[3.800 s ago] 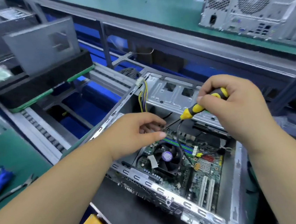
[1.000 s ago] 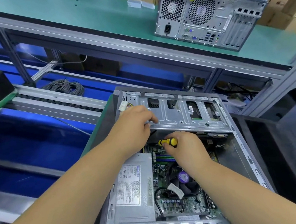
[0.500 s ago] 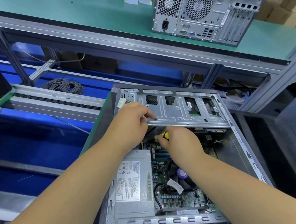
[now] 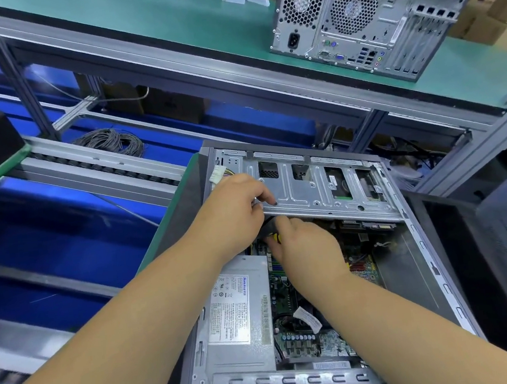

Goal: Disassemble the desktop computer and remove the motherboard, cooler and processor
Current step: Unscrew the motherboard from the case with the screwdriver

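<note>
An open desktop case (image 4: pixel 419 237) lies on its side before me. Inside are a grey power supply (image 4: pixel 237 315) and the green motherboard (image 4: pixel 296 340); my right forearm hides most of the cooler. My left hand (image 4: pixel 235 206) grips the front edge of the silver drive cage (image 4: pixel 318 191), fingers curled over it. Just below that edge, my right hand (image 4: pixel 305 249) grips a yellow-and-black screwdriver (image 4: pixel 274 236), whose tip is hidden under the cage. A white connector with coloured wires (image 4: pixel 217 172) sticks up by the case's left wall.
A second computer tower (image 4: pixel 362 14) stands on the green shelf (image 4: pixel 165 16) behind. A roller conveyor (image 4: pixel 96 167) runs at left with a coil of grey cable (image 4: pixel 112 141) beyond it. A dark panel (image 4: pixel 503 259) stands at right.
Since 3.8 s ago the case has been turned, with the power supply now toward me. Over the last second my right hand pushed the screwdriver deeper under the drive cage; my left hand stayed on the cage.
</note>
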